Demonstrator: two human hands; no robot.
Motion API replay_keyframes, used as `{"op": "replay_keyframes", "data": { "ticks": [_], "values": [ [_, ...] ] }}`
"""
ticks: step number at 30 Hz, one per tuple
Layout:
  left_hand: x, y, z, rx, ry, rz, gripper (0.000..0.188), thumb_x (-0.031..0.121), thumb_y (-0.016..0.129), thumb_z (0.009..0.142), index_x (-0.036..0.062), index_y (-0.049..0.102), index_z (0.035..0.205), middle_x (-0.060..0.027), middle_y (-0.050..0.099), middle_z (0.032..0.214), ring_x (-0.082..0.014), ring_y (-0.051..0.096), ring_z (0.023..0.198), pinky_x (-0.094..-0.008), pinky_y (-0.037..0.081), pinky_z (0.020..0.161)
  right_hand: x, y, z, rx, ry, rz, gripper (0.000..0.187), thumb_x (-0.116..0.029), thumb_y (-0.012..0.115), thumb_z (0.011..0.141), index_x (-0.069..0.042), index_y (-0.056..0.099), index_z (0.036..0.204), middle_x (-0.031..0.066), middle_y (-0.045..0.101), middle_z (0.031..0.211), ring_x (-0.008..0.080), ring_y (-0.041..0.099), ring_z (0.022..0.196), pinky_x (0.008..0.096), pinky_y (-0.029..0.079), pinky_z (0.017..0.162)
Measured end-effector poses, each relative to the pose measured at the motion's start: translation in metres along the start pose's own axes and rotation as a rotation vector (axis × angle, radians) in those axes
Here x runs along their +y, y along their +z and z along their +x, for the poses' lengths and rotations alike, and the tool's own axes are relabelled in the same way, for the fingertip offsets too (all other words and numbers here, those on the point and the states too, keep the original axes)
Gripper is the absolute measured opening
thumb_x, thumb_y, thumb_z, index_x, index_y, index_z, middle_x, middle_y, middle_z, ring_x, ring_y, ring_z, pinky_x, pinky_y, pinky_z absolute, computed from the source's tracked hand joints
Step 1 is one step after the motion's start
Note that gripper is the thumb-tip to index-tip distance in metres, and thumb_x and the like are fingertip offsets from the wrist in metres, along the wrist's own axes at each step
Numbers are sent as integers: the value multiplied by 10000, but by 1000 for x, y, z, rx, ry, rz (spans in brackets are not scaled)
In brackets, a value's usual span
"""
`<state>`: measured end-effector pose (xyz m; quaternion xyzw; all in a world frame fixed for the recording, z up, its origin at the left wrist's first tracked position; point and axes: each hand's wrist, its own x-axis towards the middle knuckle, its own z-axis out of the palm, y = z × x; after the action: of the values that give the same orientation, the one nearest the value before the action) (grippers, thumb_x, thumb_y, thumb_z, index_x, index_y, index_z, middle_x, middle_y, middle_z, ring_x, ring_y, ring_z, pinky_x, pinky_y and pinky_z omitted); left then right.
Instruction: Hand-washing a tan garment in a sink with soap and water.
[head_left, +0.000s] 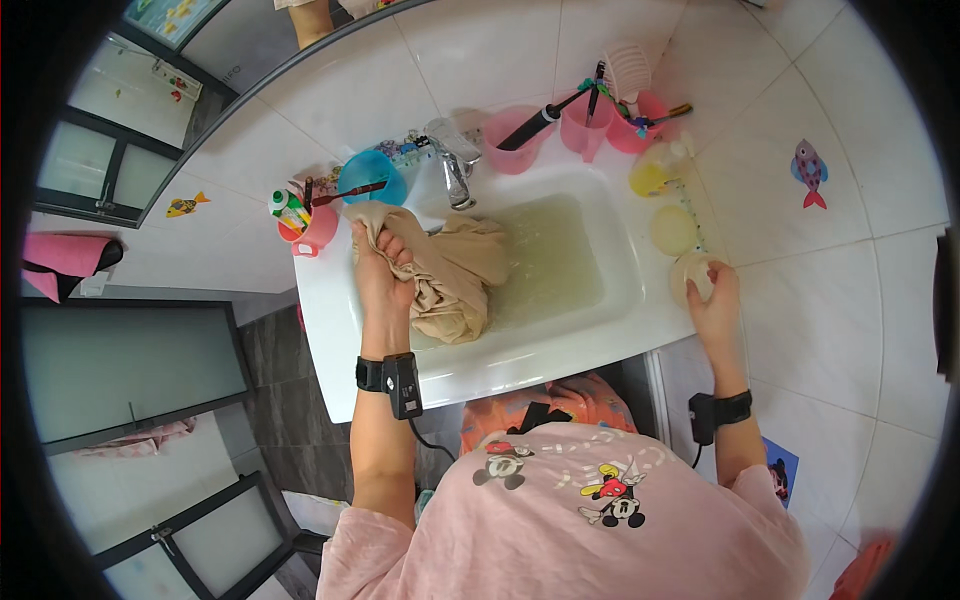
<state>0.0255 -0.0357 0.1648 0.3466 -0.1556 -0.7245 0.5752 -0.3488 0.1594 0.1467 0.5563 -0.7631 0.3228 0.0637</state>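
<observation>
My left hand (383, 272) is closed on a bunched beige cloth garment (455, 265), lifting one end of it above the left side of the white sink (480, 370). The lower folds hang into cloudy water (555, 250). At the sink's right rim, my right hand (715, 303) has its fingers curled on a round, pale cream piece (690, 272), which looks like soap or a soap dish. Its exact kind is partly hidden by the fingers. Just behind it sits a round yellowish dish (673, 231).
A chrome faucet (455, 170) stands at the sink's back. Along the back ledge are a blue cup (371, 178), a pink cup with tubes (312, 238), and several pink cups, one a pink mug (585, 130) with brushes. A yellow container (652, 178) stands at the right corner.
</observation>
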Motion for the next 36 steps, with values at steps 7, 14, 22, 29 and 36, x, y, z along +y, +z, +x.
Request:
{"op": "replay_keyframes", "data": {
  "ticks": [7,14,22,29,36],
  "values": [
    [-88,19,-9,39,-717,-421,169,199,486,836,31,496,816,-18,479,678,-109,472,577,-219,450,530,68,23,21,-775,249,-94,346,-199,635,665,28,533,905,144,561,684,278,555,654,364,431,598],
    [-144,31,-18,197,-874,-283,265,76,407,819,-6,456,1066,-97,573,933,-173,571,743,-291,492,629,71,26,32,-1029,344,118,371,-189,628,665,47,524,931,86,544,743,180,500,673,322,397,569],
    [-159,21,-14,-90,-706,-218,418,450,399,879,99,477,1092,-72,566,958,-223,563,827,-361,473,723,70,27,33,-1029,337,72,350,-163,646,659,40,523,916,98,553,763,194,518,693,303,417,595],
    [-161,16,-20,-69,-710,-163,527,506,323,879,94,408,1196,-83,528,1046,-233,536,919,-369,445,795,27,-9,47,-508,297,171,208,-116,640,707,3,540,845,75,556,667,162,528,610,262,425,568],
    [-175,31,-32,-258,-684,109,571,547,324,861,103,389,1213,-63,510,1100,-217,501,1006,-367,407,860,-82,100,42,-563,232,651,157,-140,569,805,15,583,829,36,566,662,95,500,592,229,417,563]
  ]
}}
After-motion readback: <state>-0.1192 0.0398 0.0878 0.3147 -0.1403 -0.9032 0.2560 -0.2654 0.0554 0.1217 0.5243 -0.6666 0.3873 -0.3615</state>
